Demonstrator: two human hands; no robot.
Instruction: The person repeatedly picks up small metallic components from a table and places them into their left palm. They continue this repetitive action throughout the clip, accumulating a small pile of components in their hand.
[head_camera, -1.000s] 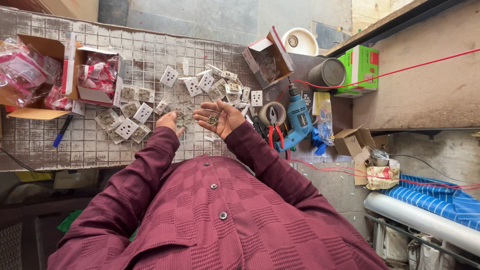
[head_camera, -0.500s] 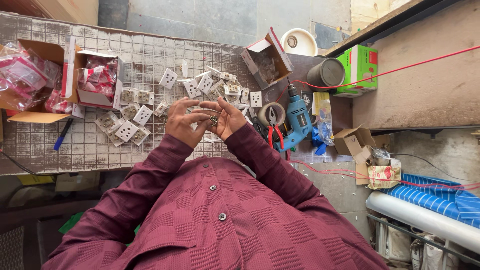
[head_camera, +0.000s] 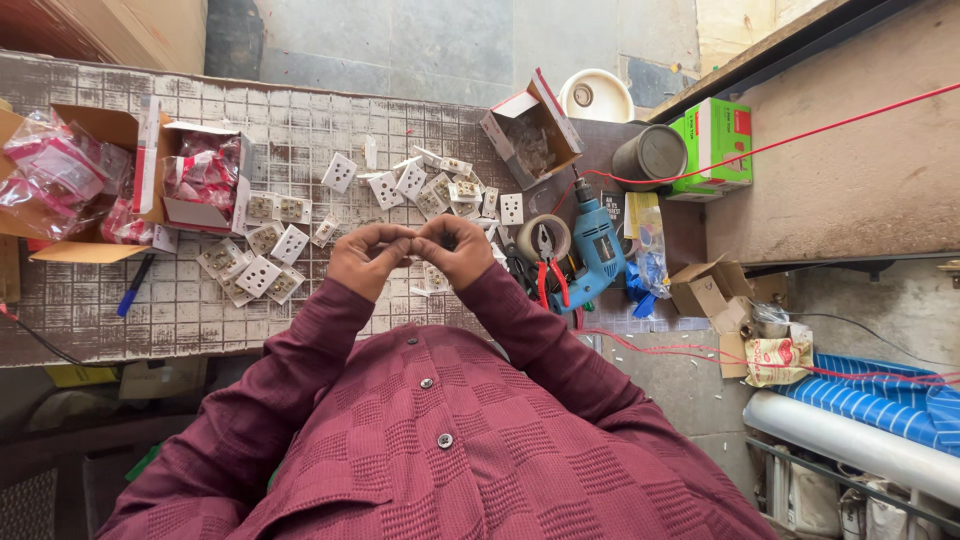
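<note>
A person in a maroon shirt (head_camera: 440, 450) brings both hands together over a tiled worktop (head_camera: 300, 130) — the left hand (head_camera: 368, 258) and the right hand (head_camera: 458, 250) meet fingertip to fingertip, fingers curled inward around something too small to make out. Whether either hand truly grips a part cannot be told from this view.

White wall sockets (head_camera: 258, 272) lie scattered just beyond the left hand, with a second cluster of sockets (head_camera: 430, 185) farther up the worktop, past both hands.

To the far left, an open brown carton (head_camera: 60, 180) brims with red-and-clear plastic packets; beside it stands a smaller white box (head_camera: 200, 180) holding more red packets. An open red-and-white box (head_camera: 530, 130) of clear parts sits above the right hand. A bright green box (head_camera: 715, 145) rests at the right — next to a dark round tin (head_camera: 650, 155). A blue drill (head_camera: 598, 245), red-handled pliers (head_camera: 548, 275) and a roll of tape (head_camera: 543, 235) lie just right of the hands.
</note>
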